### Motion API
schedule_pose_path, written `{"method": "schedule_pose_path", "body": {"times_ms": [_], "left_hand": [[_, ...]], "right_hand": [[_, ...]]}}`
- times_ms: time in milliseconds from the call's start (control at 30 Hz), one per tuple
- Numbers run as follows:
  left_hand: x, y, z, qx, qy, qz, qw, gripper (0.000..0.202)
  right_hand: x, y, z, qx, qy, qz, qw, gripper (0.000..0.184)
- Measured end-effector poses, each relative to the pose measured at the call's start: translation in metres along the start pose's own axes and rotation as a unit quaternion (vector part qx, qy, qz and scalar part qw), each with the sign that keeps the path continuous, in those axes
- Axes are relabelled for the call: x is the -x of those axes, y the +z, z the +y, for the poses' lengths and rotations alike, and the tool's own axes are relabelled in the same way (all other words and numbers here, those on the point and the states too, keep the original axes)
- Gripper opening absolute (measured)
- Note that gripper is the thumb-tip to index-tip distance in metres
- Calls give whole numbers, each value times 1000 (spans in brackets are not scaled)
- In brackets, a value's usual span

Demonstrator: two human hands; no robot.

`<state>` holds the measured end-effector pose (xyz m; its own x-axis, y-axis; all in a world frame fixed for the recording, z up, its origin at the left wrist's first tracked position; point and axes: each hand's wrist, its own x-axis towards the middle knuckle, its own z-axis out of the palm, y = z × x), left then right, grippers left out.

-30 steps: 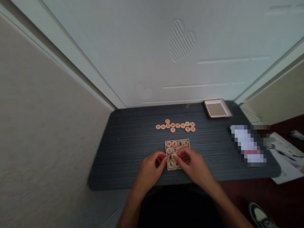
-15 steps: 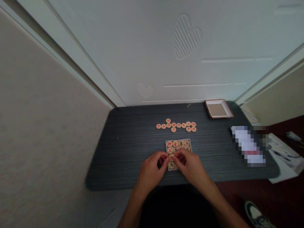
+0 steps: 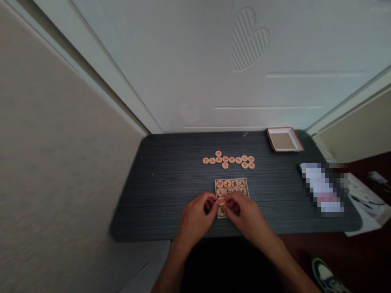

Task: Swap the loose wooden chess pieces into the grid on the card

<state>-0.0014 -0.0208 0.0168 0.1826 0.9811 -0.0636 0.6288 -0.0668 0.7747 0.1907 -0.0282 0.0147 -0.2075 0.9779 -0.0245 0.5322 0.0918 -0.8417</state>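
Note:
A shallow white-rimmed box (image 3: pixel 247 188) stands near the front of the table, with rows of round wooden xiangqi pieces in it, some lettered in red and some in black. Over its left side, a red-lettered xiangqi piece (image 3: pixel 221 201) is pinched from both sides by my fingertips. My left hand (image 3: pixel 197 215) grips its left edge with thumb and fingers closed. On the other side, my right hand (image 3: pixel 247 211) closes its thumb and fingers at the piece's right edge and hides part of the box's lower right. A black-lettered piece (image 3: pixel 221 211) shows just below.
Behind the box lies a line of several red-lettered pieces (image 3: pixel 231 160) on the dark table (image 3: pixel 171 175). An open box lid or tray (image 3: pixel 282 141) sits at the back right. A pixelated flat object (image 3: pixel 320 187) lies at the right, and a white door (image 3: pixel 183 61) rises behind.
The view has shifted slightly. Between my fingertips, the red-lettered piece shows more fully, and my right fingers have drawn back a little to the right.

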Motion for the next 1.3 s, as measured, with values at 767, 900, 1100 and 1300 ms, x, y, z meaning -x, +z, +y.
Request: {"method": "schedule_pose_path", "body": {"times_ms": [767,900,1100,1300], "left_hand": [[-10,-13,-2,17,-23,-5,1000,14],[-25,-26,1,5,-4,28,1000,14],[-71,-46,7,-48,73,61,994,11],[-121,-53,-7,-146,152,15,977,31]], "right_hand": [[8,-63,25,90,27,182,979,15],[9,-71,50,93,52,232,967,20],[11,-66,66,85,48,236,967,22],[11,-63,70,78,20,240,967,19]]}}
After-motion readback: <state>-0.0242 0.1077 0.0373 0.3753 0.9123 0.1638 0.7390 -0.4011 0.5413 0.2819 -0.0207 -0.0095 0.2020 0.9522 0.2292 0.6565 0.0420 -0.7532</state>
